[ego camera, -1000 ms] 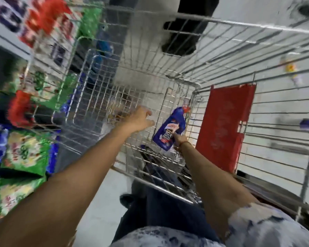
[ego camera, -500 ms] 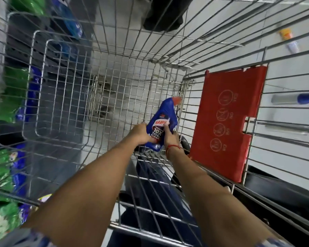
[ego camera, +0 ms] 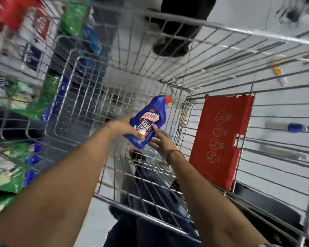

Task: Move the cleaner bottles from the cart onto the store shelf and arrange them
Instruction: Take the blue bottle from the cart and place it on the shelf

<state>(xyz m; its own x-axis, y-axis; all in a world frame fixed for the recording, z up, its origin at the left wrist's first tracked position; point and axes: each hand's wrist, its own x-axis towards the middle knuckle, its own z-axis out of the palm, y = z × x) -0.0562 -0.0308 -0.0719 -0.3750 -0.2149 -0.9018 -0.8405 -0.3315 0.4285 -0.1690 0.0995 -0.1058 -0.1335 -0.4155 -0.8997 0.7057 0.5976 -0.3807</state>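
Note:
A blue cleaner bottle (ego camera: 147, 120) with a red cap and a red-and-white label is held tilted inside the wire cart (ego camera: 75, 97), above its mesh floor. My left hand (ego camera: 125, 127) grips the bottle's lower left side, thumb across the label. My right hand (ego camera: 161, 139) touches the bottle's lower right edge with its fingers spread; a red thread circles that wrist. I see no other bottle in the cart basket.
A red plastic child-seat flap (ego camera: 221, 143) hangs on the cart's right side. Store shelves with green, blue and red packs (ego camera: 12, 97) run along the left. A person's dark shoe (ego camera: 173, 45) stands beyond the cart's far end. Loose bottles (ego camera: 296, 127) lie on the white floor at right.
The bottle has risen from the cart's far corner and tilted up. My left hand closed around it, while my right hand's fingers slid to its lower edge and spread.

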